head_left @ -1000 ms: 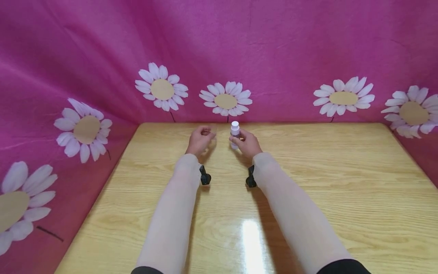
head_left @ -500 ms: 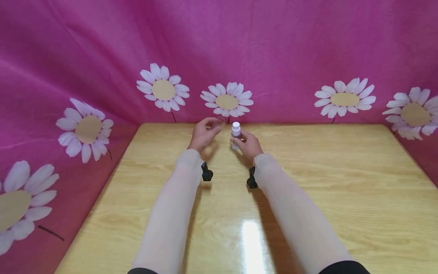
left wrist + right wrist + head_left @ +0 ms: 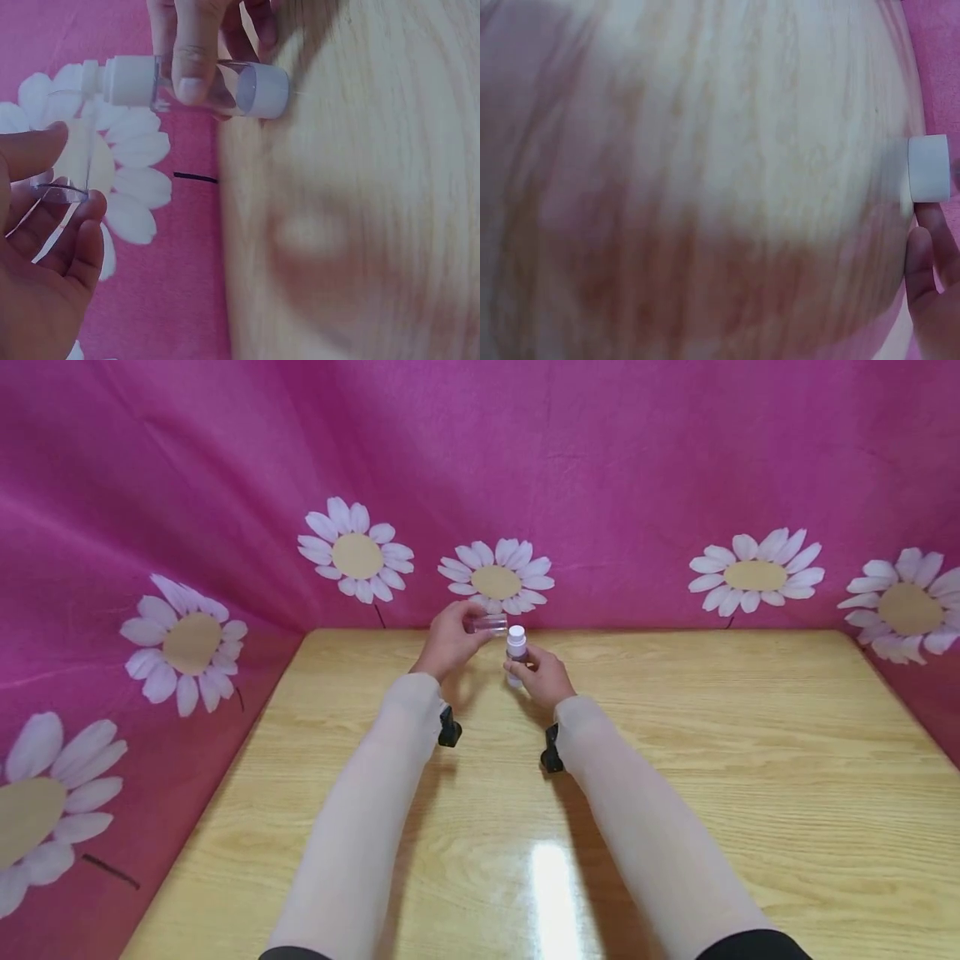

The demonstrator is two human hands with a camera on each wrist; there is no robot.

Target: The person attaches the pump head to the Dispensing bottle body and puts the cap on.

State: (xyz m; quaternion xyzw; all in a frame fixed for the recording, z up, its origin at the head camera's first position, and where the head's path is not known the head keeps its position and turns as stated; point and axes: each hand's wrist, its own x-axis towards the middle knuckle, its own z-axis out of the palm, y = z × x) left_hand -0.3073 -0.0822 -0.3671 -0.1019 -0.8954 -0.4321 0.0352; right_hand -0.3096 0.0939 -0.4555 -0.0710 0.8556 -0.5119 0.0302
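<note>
In the head view my right hand holds a small upright bottle near the table's back edge. The bottle has a white top, a clear body and, in the left wrist view, a white base; whether the base touches the table I cannot tell. My left hand pinches a clear cap, tipped on its side, just left of the bottle's top and a little above it. Thumb and fingertips hold the cap's walls in the left wrist view. Only the base and part of my right hand show in the right wrist view.
A wood-grain table extends around both arms. Behind it and along its sides hangs a pink cloth with printed daisies. Each sleeve carries a black wrist camera near the cuff.
My left hand has lifted and moved right, toward the bottle. The clear cap in it has come into plain view, turned sideways. My right hand and the bottle have hardly moved.
</note>
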